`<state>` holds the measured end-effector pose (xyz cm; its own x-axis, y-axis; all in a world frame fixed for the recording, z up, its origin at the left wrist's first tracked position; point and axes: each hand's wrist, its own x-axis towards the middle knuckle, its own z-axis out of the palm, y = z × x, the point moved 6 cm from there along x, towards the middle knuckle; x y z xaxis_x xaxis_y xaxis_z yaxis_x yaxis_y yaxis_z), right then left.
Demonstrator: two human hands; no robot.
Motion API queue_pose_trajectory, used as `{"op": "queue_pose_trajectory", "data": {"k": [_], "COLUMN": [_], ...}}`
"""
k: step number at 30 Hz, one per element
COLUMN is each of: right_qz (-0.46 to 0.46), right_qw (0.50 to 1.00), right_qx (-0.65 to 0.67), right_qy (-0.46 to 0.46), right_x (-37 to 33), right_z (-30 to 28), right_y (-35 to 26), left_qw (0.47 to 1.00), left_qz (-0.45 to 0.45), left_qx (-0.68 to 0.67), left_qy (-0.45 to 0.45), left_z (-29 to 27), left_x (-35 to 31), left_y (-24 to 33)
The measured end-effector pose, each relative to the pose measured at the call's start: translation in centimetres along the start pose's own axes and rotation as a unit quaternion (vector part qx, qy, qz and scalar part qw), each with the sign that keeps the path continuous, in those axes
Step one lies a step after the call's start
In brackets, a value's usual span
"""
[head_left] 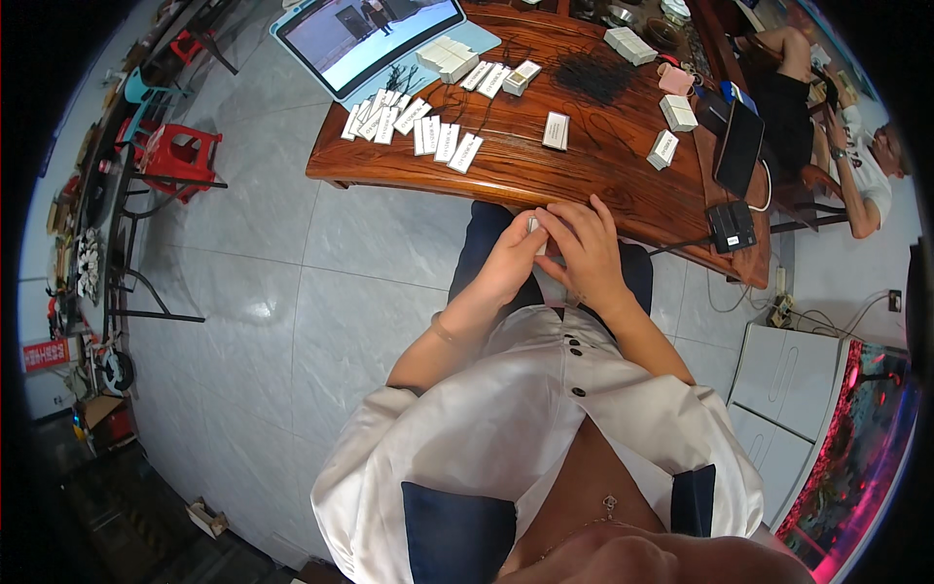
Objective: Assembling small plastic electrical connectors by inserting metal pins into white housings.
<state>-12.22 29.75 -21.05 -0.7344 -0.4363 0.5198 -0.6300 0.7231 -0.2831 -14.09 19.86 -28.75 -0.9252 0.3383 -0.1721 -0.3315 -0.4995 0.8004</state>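
Note:
Just off the table's near edge, my left hand (508, 257) is closed around a small white tag (533, 225), mostly covered by fingers. My right hand (590, 249) meets it there, thumb and index finger at the tag and the other fingers stretched forward. Whether it is one tag or a few cannot be made out. Ahead on the wooden table (506, 146), several white tags with black strings (381, 117) lie spread at the left. A single tag (556, 130) lies nearer the middle, and a heap of black strings (593, 74) lies behind it.
A tablet (375, 39) plays video at the far left, beside a thick stack of white tags (448, 58). More stacks (678, 113) stand at the right, near a black phone (739, 149) and a black box with a cable (731, 226). Another person (861, 165) sits at the right.

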Motion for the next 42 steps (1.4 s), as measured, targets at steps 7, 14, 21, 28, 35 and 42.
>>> {"op": "queue_pose_trajectory", "data": {"k": [7,14,21,28,35,42], "right_qz": [0.004,0.013,0.015,0.021,0.03,0.023], "right_qw": [1.0,1.0,1.0,1.0,0.999,0.999], "right_qx": [0.004,-0.011,-0.016,-0.002,0.004,0.008], "right_qy": [-0.015,0.023,0.02,-0.004,-0.016,-0.026], "right_x": [-0.08,-0.21,-0.45,-0.52,-0.63,-0.68], "right_z": [-0.17,-0.22,0.04,0.12,0.23,0.2], "right_y": [-0.25,-0.07,-0.28,-0.36,-0.18,-0.17], "left_qw": [0.999,0.999,0.995,0.994,0.995,0.991], "left_qz": [-0.018,0.011,0.042,0.045,0.03,0.025], "left_qx": [0.024,0.046,0.09,0.102,0.093,0.132], "left_qy": [-0.027,-0.002,-0.006,-0.001,-0.016,-0.02], "left_z": [-0.22,0.14,0.44,0.29,0.34,-0.4], "left_x": [-0.01,-0.39,-0.56,-0.55,-0.55,-0.39], "left_y": [-0.76,0.02,0.06,-0.01,-0.24,-0.16]}}
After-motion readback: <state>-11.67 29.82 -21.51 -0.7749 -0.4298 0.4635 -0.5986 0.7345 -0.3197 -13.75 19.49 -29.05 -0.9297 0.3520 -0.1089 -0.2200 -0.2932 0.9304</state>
